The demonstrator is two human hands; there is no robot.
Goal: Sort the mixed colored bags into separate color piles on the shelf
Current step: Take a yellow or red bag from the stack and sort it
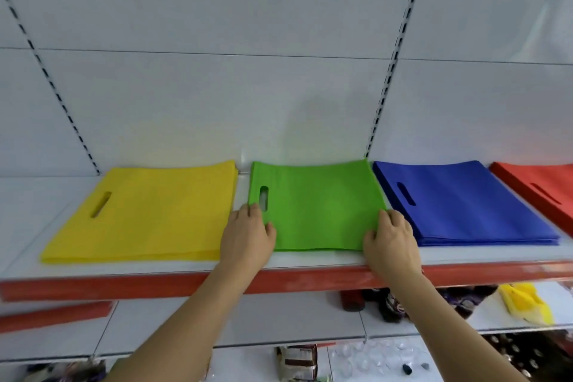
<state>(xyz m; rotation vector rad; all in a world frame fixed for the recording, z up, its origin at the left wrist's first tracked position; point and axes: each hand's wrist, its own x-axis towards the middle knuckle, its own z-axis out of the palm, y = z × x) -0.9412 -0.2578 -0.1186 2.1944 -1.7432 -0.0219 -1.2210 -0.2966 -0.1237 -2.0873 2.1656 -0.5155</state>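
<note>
Bags are lying in four color piles along the shelf [93,271]: yellow [148,211], green [319,208], blue [459,205], red [545,186]. Left hand [248,236] and right hand [392,242], fingers curled, are pinching the green pile's side edges, seemingly squaring it; sorting is looking nearly finished.

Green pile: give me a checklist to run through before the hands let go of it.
1. Green pile holds only green: ok on top, lower layers cannot tell.
2. Left hand and right hand on its two near corners: ok.
3. Clear of yellow pile: ok.
4. Clear of blue pile: cannot tell, edges very close.
5. Pile fully on the shelf: ok.
6. Red pile complete: cannot tell, cut off.
</note>
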